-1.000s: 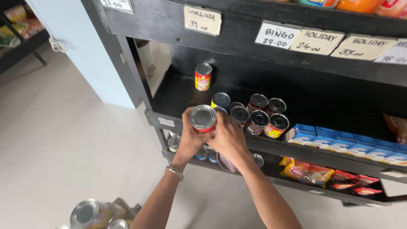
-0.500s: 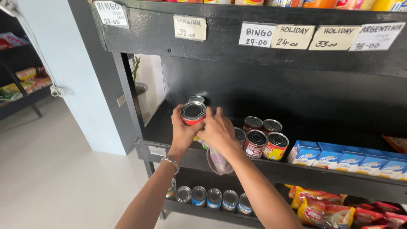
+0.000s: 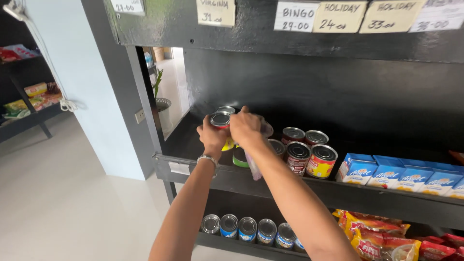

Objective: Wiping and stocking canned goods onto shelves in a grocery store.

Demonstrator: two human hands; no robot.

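Vs. 0.5 s ago: both hands have gone further in over the black shelf and sit lower, nearer the standing tins; view is closer.

Left hand, bracelet at wrist, fingers wrapped round a red-labelled can, lid up, upright, held above the shelf's left part. Right hand on the can's right side, fingers curled against it; it also pinches a clear plastic bag that hangs below the wrist. A second silver lid shows just behind the held can.

Around: green-labelled tin under the hands, partly hidden by the bag. To the right, a cluster of cans with red and yellow labels, close-packed, touching. Further right, a row of blue cartons along the shelf front. Forearms block part of the cluster's left side.

Lower shelf: row of blue-labelled cans, side by side; red and yellow snack packets to their right. Paper price tags on the board above. Potted plant seen through the left opening.
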